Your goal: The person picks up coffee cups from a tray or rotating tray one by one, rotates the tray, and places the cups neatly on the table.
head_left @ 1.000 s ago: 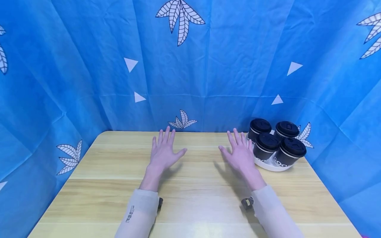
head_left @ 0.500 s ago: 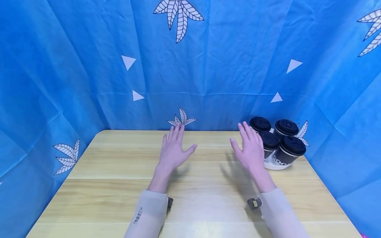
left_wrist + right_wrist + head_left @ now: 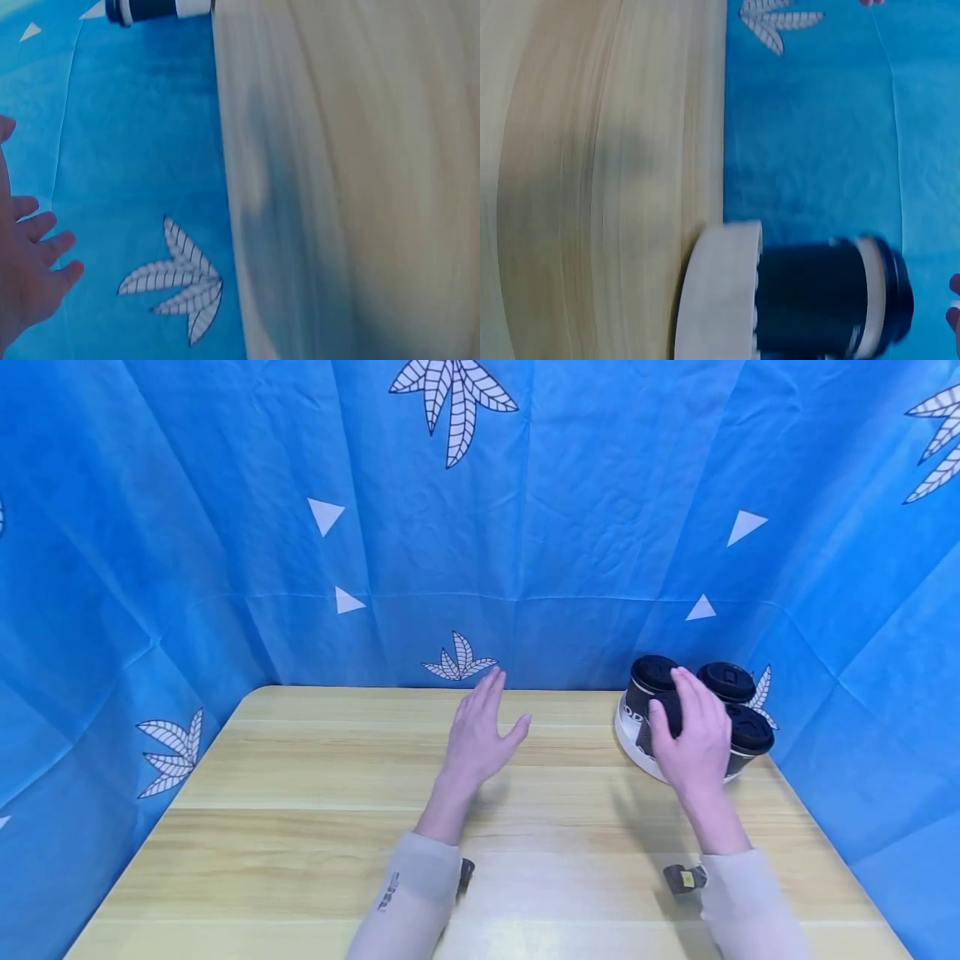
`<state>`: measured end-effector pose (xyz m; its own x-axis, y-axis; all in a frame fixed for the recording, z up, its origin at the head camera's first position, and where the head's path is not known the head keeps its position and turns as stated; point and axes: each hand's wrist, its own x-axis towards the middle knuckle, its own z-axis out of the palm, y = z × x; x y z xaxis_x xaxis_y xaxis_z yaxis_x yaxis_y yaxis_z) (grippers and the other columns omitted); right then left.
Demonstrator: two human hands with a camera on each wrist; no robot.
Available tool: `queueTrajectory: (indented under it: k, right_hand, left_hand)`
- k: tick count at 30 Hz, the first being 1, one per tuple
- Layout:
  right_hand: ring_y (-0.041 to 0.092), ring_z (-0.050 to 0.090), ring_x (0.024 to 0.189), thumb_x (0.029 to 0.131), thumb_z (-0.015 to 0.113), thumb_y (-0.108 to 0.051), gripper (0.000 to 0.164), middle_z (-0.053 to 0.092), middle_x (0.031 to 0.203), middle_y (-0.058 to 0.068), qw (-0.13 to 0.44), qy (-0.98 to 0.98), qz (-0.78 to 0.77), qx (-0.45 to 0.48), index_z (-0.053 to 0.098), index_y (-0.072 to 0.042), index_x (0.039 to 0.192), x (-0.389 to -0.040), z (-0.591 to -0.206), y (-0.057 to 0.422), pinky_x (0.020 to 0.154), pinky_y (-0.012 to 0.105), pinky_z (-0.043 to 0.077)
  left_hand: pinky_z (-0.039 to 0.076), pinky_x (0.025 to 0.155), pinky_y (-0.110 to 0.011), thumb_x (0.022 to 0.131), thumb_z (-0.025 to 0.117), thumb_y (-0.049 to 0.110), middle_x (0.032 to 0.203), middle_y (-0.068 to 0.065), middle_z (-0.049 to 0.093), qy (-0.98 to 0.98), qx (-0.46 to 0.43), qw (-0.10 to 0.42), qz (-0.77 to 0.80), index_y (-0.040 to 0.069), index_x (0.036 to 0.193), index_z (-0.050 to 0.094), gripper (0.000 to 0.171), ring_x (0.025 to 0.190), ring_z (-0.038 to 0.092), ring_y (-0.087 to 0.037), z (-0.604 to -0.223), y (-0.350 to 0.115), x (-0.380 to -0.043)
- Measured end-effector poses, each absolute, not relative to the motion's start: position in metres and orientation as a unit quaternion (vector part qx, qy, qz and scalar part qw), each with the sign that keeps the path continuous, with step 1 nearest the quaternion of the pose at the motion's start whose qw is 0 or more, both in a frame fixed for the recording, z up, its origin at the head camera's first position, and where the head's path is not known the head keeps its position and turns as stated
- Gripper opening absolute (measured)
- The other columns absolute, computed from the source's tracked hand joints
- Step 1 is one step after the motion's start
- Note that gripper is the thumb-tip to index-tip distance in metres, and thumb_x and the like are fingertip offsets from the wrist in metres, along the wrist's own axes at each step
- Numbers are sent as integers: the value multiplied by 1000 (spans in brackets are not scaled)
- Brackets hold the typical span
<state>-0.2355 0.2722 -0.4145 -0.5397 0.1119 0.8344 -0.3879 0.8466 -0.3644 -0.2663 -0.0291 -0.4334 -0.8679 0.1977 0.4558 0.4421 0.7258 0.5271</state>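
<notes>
Several dark paper cups with black lids stand in a round white tray [image 3: 630, 750] at the table's back right. The back-left cup [image 3: 649, 681] and the front-right cup [image 3: 748, 731] show beside my right hand [image 3: 696, 747]. That hand reaches over the front-left cup, its thumb at the near side of the lid and its palm covering part of it. In the right wrist view, one cup [image 3: 810, 300] rises above the tray wall [image 3: 716, 292], with fingertips at the right edge. My left hand [image 3: 478, 739] hovers over the table's middle, fingers extended, thumb spread, holding nothing.
A light wooden table [image 3: 300, 843] spans the space. Blue curtains [image 3: 585, 527] with white leaf and triangle prints hang close behind and along both sides. The tray sits near the table's back-right corner, and a small dark device [image 3: 684, 878] is strapped at the right wrist.
Both hands have moved right. The right hand has gone from beside the tray to over the front-left cup; the left has drifted toward the table's middle. The cups have stayed in place.
</notes>
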Motion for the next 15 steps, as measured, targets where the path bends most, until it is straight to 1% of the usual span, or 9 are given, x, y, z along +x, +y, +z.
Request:
queueTrajectory:
  k: [3, 7, 11, 12, 14, 15]
  right_hand:
    - [44, 54, 130, 97, 59, -33, 50, 64, 142, 13, 490, -824, 278, 65, 65, -5, 138, -233, -414, 288, 100, 66, 40]
    - [44, 56, 128, 95, 63, -28, 46, 66, 137, 17, 510, -805, 301, 45, 67, -2, 133, -234, -415, 311, 104, 61, 41]
    - [45, 54, 129, 94, 65, -22, 44, 65, 138, 19, 508, -795, 331, 7, 67, -3, 134, -234, -415, 334, 110, 50, 40]
    - [43, 54, 130, 95, 65, -22, 44, 64, 138, 19, 505, -794, 339, -9, 67, -4, 135, -233, -415, 339, 112, 47, 39]
    - [40, 53, 130, 96, 65, -21, 43, 64, 139, 18, 495, -793, 353, -39, 66, -7, 137, -232, -414, 348, 112, 41, 38]
    - [39, 54, 129, 96, 65, -20, 42, 64, 138, 17, 491, -792, 359, -52, 66, -7, 137, -232, -415, 353, 112, 38, 38]
  left_hand:
    - [31, 123, -53, 103, 57, 45, 165, -9, 38, -898, -176, 185, -359, 9, 161, 36, 71, 151, 36, -29, -437, -16, -269]
    - [36, 121, -50, 104, 55, 42, 158, -9, 45, -890, -167, 162, -392, 11, 158, 41, 63, 146, 42, -28, -442, 4, -273]
    - [46, 112, -43, 104, 57, 39, 149, -5, 51, -882, -157, 141, -421, 12, 151, 48, 55, 134, 51, -23, -447, 25, -280]
    - [48, 108, -42, 104, 57, 38, 147, -4, 53, -881, -153, 135, -427, 12, 149, 50, 52, 130, 53, -21, -448, 30, -281]
    - [51, 102, -39, 104, 57, 37, 143, -1, 55, -880, -145, 123, -435, 13, 146, 52, 49, 123, 55, -19, -450, 39, -283]
    - [52, 101, -38, 104, 57, 38, 142, 0, 55, -881, -141, 116, -436, 14, 146, 52, 48, 122, 55, -18, -451, 44, -284]
